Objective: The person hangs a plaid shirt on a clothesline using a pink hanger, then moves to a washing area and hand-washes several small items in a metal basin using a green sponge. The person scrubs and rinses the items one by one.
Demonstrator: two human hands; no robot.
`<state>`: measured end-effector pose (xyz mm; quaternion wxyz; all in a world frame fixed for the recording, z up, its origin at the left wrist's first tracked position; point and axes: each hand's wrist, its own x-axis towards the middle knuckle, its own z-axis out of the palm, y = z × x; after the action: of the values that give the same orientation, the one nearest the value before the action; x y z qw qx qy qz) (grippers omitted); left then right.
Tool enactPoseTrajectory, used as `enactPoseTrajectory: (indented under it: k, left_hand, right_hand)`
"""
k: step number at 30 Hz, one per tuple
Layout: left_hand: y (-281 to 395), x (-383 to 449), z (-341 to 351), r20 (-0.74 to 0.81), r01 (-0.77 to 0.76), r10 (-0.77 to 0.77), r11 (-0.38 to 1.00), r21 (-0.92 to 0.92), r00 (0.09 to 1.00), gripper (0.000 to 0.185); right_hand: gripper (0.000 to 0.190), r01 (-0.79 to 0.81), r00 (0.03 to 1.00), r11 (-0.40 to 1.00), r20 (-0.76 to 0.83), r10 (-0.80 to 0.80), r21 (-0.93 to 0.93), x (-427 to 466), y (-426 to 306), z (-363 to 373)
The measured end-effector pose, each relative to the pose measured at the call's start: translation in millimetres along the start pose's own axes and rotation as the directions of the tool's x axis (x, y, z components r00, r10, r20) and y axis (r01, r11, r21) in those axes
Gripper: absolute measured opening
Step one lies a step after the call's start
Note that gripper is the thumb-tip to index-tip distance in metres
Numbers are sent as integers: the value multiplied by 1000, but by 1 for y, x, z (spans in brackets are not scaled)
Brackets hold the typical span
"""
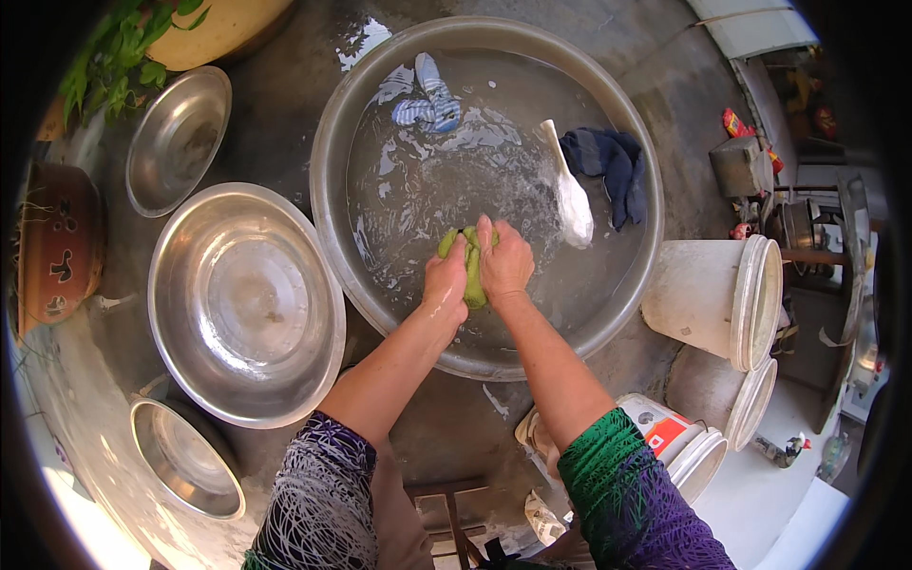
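A wide metal basin [335, 235] of water lies before me. My left hand [447, 281] and my right hand [506, 260] both grip a wet green cloth [474, 281] between them, over the near part of the water. Striped blue and white socks [436, 103] float at the basin's far left. To the right of my hands lies a white sock [572, 199], beside a bunched dark blue cloth [605, 160] near the right wall. The undersides of my fingers are hidden.
Left of the basin are a large metal bowl [249, 306], a far metal bowl [178, 139] and a small near one [185, 456]. A planter [60, 242] stands farther left. Plastic buckets [695, 296] lie or tilt at the right. A stool frame [449, 513] shows below.
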<state>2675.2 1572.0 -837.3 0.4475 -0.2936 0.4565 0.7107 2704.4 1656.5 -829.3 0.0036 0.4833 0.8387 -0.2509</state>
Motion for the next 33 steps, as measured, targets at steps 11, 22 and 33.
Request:
enactPoseTrajectory:
  k: [11,22,33]
  left_hand:
    - [19,8,-13,223,359,-371,929,93,901,92]
    - [5,28,-26,287,160,-128,983,-91,949,27]
    - [48,0,12,313,-307,316,948,-79,896,59]
  right_hand:
    - [48,-301,951,409,304,60,862,-1,44,15]
    - [39,417,908,878,-159,-388,235,-96,-28,-26]
    - [35,75,927,991,-357,-112,-114,25,60,-3]
